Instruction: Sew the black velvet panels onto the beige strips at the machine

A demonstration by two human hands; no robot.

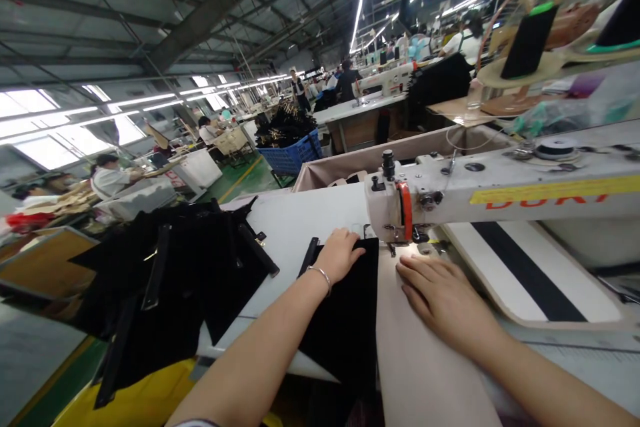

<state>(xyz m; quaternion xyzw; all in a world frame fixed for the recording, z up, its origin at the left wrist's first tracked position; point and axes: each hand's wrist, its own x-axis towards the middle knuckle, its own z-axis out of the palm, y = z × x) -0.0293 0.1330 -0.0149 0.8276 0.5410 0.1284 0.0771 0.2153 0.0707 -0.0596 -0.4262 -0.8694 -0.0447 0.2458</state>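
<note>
My left hand [339, 255] lies on a piece of black fabric [345, 320] on the sewing table, its fingers curled down onto the cloth near the needle. A thin bracelet circles that wrist. My right hand [443, 297] rests flat with fingers stretched out on a beige fabric strip [415, 367] that lies beside the black piece. Both hands sit just in front of the head of a white sewing machine [400, 203], whose needle area is lit.
A heap of black fabric pieces with straps [175, 273] covers the table's left end. A yellow bin [145, 400] stands below. A beige and black-striped board [530, 273] lies at right. Thread cones [527, 40] stand behind the machine. Other workers sit at tables farther back.
</note>
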